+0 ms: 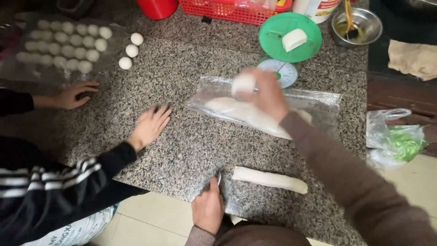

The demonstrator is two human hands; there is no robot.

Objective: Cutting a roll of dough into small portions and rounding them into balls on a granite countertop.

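My right hand [269, 95] is raised over the granite counter [182, 150], blurred, and holds a small lump of white dough [243, 84]. Below it lies a larger dough mass under clear plastic film [318, 102]. At the counter's near edge my left hand [208, 208] grips a small metal blade [219, 178], mostly hidden by the fingers. Just right of the blade lies a dough log [269, 179]. A kitchen scale with a green pan [277, 29] carries another dough piece [294, 39].
A co-worker in black striped sleeves rests one hand [150, 125] flat on the counter and the other [75, 95] by a plastic sheet of several dough balls [63, 45]. Three loose balls [131, 50] lie beside it. Behind stand a red basket [227, 11], a metal bowl [359, 25] and a bag [393, 141].
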